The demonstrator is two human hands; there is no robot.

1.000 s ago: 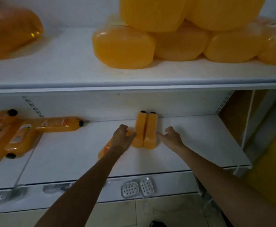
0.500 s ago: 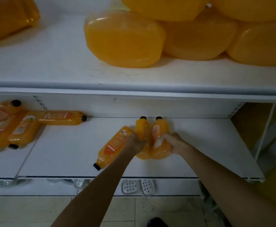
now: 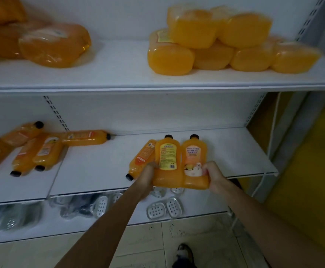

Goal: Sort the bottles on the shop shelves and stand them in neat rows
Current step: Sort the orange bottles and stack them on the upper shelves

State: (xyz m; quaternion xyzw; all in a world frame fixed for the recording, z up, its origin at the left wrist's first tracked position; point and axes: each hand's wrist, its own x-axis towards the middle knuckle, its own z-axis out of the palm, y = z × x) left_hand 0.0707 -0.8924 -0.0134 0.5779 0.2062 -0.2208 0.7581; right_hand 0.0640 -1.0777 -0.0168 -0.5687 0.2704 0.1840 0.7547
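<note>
Two orange bottles with black caps stand side by side, lifted at the front of the middle shelf (image 3: 235, 151). My left hand (image 3: 148, 176) grips the left bottle (image 3: 167, 161) at its base. My right hand (image 3: 213, 174) grips the right bottle (image 3: 193, 159) at its base. A third orange bottle (image 3: 141, 159) lies on the shelf just left of them, cap toward me. Several more orange bottles (image 3: 40, 151) lie in a heap at the shelf's left, one (image 3: 84, 137) along the back wall.
The top shelf (image 3: 119, 74) carries large wrapped orange packs at right (image 3: 212, 47) and left (image 3: 55, 45). The bottom shelf holds clear soap dishes (image 3: 165, 208). A yellow wall stands at right. My shoe (image 3: 184, 254) is on the tiled floor.
Both hands closed round the two standing bottles and drew them from the back of the shelf toward its front edge, lifting them. The camera view pulled back and up.
</note>
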